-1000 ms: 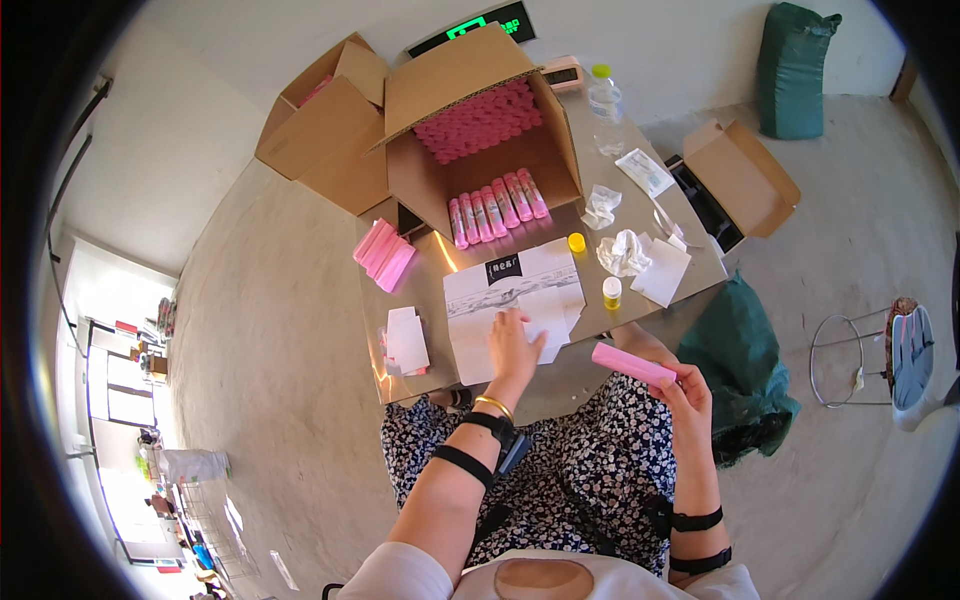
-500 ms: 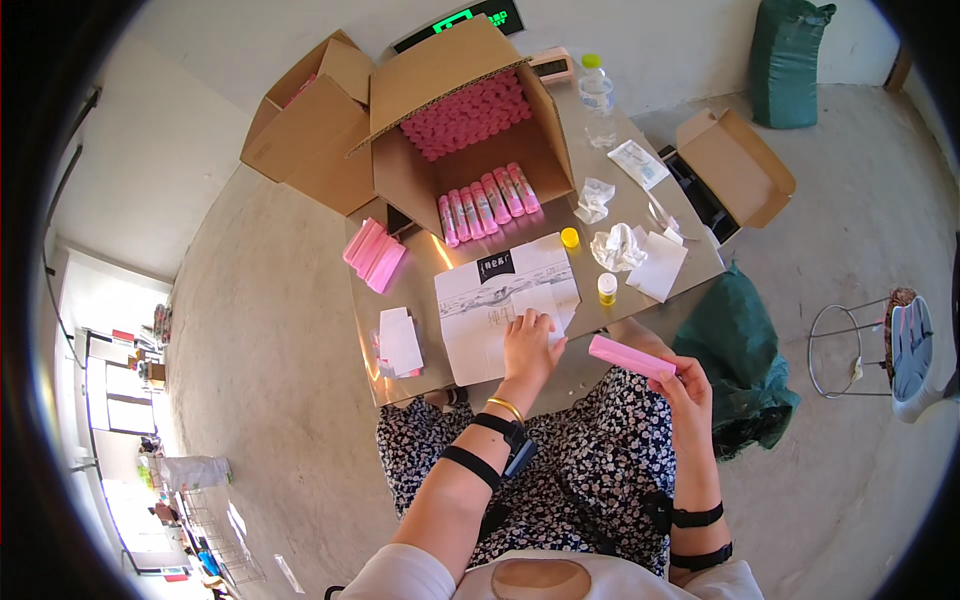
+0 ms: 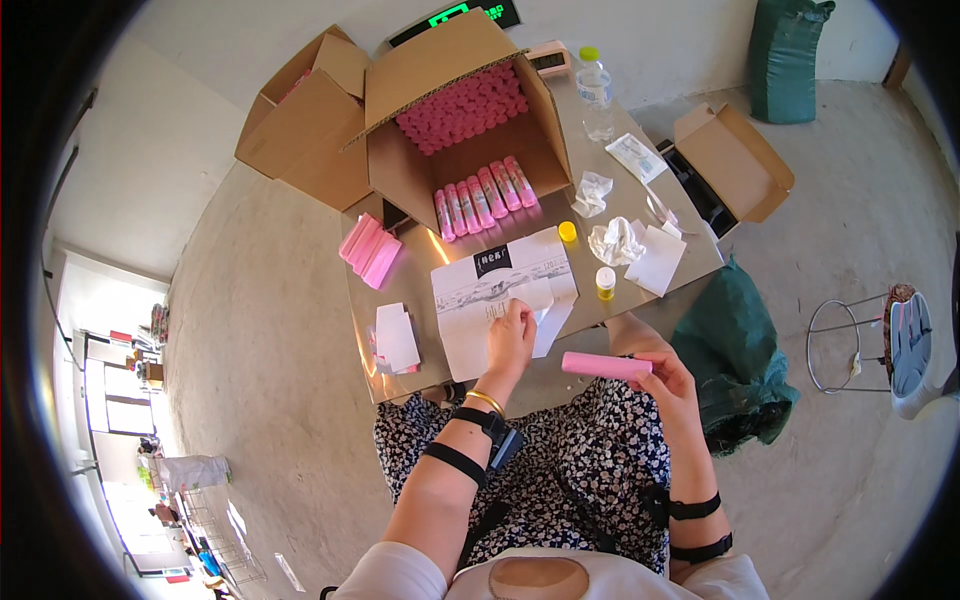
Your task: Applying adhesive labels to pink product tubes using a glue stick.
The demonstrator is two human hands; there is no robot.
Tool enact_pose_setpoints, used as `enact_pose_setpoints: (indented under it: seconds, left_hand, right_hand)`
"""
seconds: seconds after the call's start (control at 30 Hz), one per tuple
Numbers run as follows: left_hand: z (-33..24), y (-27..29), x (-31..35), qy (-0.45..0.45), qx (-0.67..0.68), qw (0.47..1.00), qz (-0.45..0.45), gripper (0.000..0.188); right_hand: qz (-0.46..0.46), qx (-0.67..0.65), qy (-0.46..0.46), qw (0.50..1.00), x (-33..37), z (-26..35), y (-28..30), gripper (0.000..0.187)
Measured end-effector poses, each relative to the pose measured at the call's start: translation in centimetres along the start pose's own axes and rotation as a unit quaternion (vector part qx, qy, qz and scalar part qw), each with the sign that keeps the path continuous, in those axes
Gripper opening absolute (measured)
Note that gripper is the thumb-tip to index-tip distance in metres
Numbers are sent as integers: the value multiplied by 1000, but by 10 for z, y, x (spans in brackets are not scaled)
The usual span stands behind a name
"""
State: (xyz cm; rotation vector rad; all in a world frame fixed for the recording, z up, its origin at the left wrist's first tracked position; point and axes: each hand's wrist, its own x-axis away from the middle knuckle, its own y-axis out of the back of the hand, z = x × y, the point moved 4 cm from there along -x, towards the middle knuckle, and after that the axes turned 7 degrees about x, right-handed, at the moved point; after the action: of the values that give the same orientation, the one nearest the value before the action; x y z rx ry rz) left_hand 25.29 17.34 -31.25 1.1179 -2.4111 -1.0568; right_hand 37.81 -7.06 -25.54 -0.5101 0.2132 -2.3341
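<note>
My right hand [image 3: 672,385] grips one end of a smooth pink tube [image 3: 605,366], held level above my lap just off the table's near edge. My left hand [image 3: 512,335] is closed, its fingertips pinching a white slip of paper [image 3: 540,292] over the printed white cardboard sheet [image 3: 460,300]; part of the slip is hidden by the hand. Behind the cardboard, a row of pink tubes with printed labels [image 3: 484,205] lies at the mouth of an open carton [image 3: 405,185]. More pink tubes [image 3: 465,108] are stacked inside that carton.
Pink wrapped pieces [image 3: 370,250] and white slips [image 3: 396,338] lie at the table's left. To the right are a yellow cap [image 3: 567,231], small white bottle [image 3: 605,282], crumpled tissue [image 3: 617,241] and water bottle [image 3: 594,95]. A green sack [image 3: 735,350] stands beside the table.
My left hand has drawn left and slightly nearer the cardboard's middle, shifting the white slip. The right hand has moved left a little, and the pink tube now lies more level.
</note>
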Motion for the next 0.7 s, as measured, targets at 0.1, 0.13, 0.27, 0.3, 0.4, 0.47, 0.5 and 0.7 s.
enact_pose_setpoints:
  seconds: [0.1, 0.13, 0.27, 0.3, 0.4, 0.47, 0.5, 0.7]
  left_hand:
    - [5, 2, -3, 16, 17, 1000, -15, 9]
    - [7, 4, -5, 16, 17, 1000, -15, 9]
    - [14, 14, -13, -15, 61, 996, -58, 11]
    - [11, 18, -16, -28, 70, 994, -76, 11]
    - [3, 31, -21, -12, 27, 995, -93, 12]
    - [-2, 34, -27, -27, 16, 996, -87, 12]
    - [-5, 42, -29, -41, -2, 995, -87, 11]
    - [-32, 67, -45, -89, -95, 991, -12, 11]
  right_hand:
    - [32, 15, -9, 999, -4, -4, -8, 20]
    - [45, 15, -14, 999, -5, -5, -11, 20]
    - [63, 29, -13, 998, -7, -5, -18, 21]
    - [67, 26, -11, 997, -8, -6, -20, 21]
    - [101, 68, 3, 993, -18, -13, -33, 21]
    - [124, 116, 16, 985, -32, -22, -48, 21]
    - [170, 139, 23, 975, -41, -27, -66, 20]
    - [213, 205, 90, 951, -97, -62, -127, 20]
